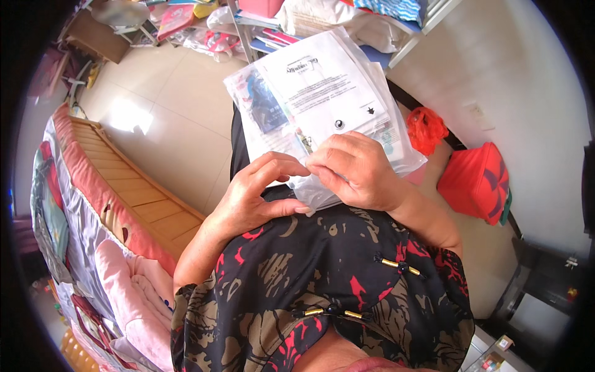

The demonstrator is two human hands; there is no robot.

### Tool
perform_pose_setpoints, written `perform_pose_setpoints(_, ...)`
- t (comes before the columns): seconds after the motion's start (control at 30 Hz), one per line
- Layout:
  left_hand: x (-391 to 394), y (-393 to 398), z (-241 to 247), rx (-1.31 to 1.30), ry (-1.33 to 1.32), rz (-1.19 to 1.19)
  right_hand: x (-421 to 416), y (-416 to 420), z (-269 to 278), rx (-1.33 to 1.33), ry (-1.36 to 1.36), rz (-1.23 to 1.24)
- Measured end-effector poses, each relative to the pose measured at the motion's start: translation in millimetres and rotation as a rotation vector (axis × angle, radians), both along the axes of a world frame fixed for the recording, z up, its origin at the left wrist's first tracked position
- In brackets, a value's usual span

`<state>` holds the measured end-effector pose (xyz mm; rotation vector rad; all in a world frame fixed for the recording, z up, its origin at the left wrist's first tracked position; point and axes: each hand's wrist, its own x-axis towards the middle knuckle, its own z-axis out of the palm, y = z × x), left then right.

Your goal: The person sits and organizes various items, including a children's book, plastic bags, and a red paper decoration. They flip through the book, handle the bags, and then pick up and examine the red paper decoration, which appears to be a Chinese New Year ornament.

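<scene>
A clear plastic bag (409, 156) lies across my lap, its near end crumpled beneath my hands. Inside or under the film are a white printed sheet (320, 88) and a dark blue booklet or packet (267, 109); which layer each is in is hard to tell. My right hand (355, 169) is bent over the bag's near part, fingertips pinched together on the film. Beside it, my left hand (262, 193) has thumb and fingers spread. Its thumb tip touches the plastic near the bag's corner, and its forefinger reaches close to the right fingertips.
On the left stands a bed with a wooden side panel (125, 172) and a pink garment (139, 297). Shelves at the top hold papers (274, 39) and a white bundle (325, 18). To the right, a red plastic bag (425, 130) and a red box (474, 181) sit along the wall.
</scene>
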<state>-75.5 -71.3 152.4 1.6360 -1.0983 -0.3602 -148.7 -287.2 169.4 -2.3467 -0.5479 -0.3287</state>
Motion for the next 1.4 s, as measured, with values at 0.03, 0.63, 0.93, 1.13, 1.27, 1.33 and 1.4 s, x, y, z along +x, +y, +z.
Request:
perform_pose_setpoints(0.03, 0, 0, 1, 0.014, -0.011, 0.005, 0, -1, 3, 0.029, 0.023, 0.075)
perform_pose_setpoints(0.63, 4, -3, -21, -0.019, -0.113, 0.199, 2, -2, -1, 0.056, -0.05, -0.011)
perform_pose_setpoints(0.93, 4, -7, -20, -0.073, -0.057, 0.174, 15, 1, -3, 0.085, -0.129, 0.032)
perform_pose_setpoints(1.13, 8, -9, -19, -0.096, -0.207, 0.125, 19, 6, 2, 0.086, -0.098, 0.045)
perform_pose_setpoints(1.27, -1, -13, -20, -0.143, -0.07, 0.21, 18, 5, 1, 0.055, -0.225, 0.017)
perform_pose_setpoints(1.33, -2, -12, -25, -0.164, -0.082, 0.199, 14, 5, 2, 0.038, -0.226, 0.013)
perform_pose_setpoints(1.4, -2, -13, -25, -0.173, -0.063, 0.18, 11, 4, 2, 0.061, -0.194, 0.014)
